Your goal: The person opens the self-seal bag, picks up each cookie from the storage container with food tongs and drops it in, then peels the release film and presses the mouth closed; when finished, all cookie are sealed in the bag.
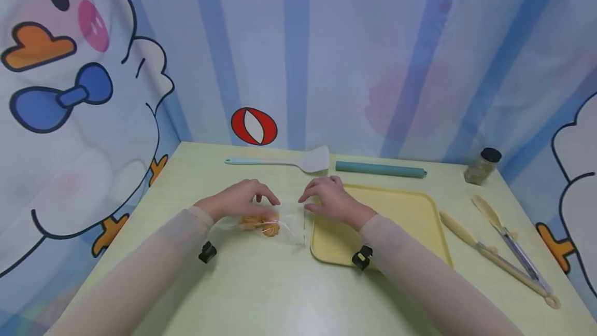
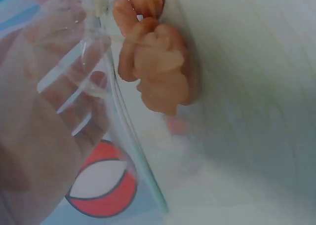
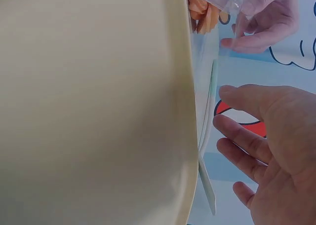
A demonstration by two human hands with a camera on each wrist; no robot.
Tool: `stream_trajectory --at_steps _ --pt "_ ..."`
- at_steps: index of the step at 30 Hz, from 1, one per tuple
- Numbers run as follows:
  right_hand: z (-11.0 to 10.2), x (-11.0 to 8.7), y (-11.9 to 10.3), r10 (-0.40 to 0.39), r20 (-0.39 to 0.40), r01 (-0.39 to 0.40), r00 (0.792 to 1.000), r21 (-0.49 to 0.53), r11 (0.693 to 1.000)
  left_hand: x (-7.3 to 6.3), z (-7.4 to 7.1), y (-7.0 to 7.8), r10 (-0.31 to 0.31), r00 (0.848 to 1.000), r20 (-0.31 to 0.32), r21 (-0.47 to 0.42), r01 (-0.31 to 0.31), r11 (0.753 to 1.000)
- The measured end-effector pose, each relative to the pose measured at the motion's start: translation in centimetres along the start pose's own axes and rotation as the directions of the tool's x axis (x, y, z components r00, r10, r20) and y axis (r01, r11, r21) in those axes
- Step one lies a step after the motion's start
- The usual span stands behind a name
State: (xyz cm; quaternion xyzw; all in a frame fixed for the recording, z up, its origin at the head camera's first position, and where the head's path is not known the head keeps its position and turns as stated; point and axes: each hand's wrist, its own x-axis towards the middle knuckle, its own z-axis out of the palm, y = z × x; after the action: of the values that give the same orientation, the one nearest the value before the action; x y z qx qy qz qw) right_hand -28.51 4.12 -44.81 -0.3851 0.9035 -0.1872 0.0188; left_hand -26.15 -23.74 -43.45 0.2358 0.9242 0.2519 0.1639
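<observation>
A clear plastic bag (image 1: 293,228) with golden-brown swirl-shaped pastries (image 1: 270,229) lies on the table, left of the yellow tray (image 1: 396,211). My left hand (image 1: 237,199) is over the bag's back edge, fingers loosely bent. Through the clear plastic the left wrist view shows that hand, with the pastries (image 2: 160,72) beside it. In the right wrist view its thumb and fingers are apart near the bag. Over the tray's back left corner is my right hand (image 1: 332,202), fingers relaxed and holding nothing, fingertips toward the bag.
Behind the hands lie a spatula (image 1: 314,161) with a pale blade and a teal rod (image 1: 380,169). A black-capped jar (image 1: 480,167) stands at the back right. Tongs (image 1: 503,263) lie spread along the right side. A printed cloth (image 1: 336,56) hangs behind the table.
</observation>
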Motion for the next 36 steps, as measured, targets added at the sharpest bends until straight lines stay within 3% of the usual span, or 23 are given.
stream_trajectory --at_steps 2,6,10,16,24,36 --pt "0.1 0.2 0.1 0.005 0.012 -0.005 1.000 -0.006 1.000 0.1 -0.1 0.5 0.018 0.999 0.046 0.025 -0.020 0.999" --pt "0.0 0.4 0.3 0.010 0.023 -0.009 1.000 -0.027 1.000 0.0 -0.4 1.6 -0.007 0.991 0.134 0.056 -0.001 0.998" --pt "-0.3 0.6 0.4 0.017 0.029 -0.016 0.999 -0.038 0.999 0.3 -0.8 2.1 -0.042 0.984 0.175 0.056 0.033 0.998" --pt "0.1 1.2 0.6 0.012 0.046 -0.010 0.999 -0.030 1.000 1.8 -0.9 1.8 -0.061 0.982 0.178 0.007 0.061 0.998" --pt "1.0 1.8 0.6 0.004 0.061 -0.002 0.998 -0.028 1.000 3.5 0.7 1.0 -0.053 0.982 0.180 -0.022 0.058 0.998" --pt "1.4 2.8 0.9 -0.032 0.088 0.038 0.996 -0.069 0.997 2.9 0.3 0.3 -0.051 0.984 0.171 0.081 0.037 0.996"
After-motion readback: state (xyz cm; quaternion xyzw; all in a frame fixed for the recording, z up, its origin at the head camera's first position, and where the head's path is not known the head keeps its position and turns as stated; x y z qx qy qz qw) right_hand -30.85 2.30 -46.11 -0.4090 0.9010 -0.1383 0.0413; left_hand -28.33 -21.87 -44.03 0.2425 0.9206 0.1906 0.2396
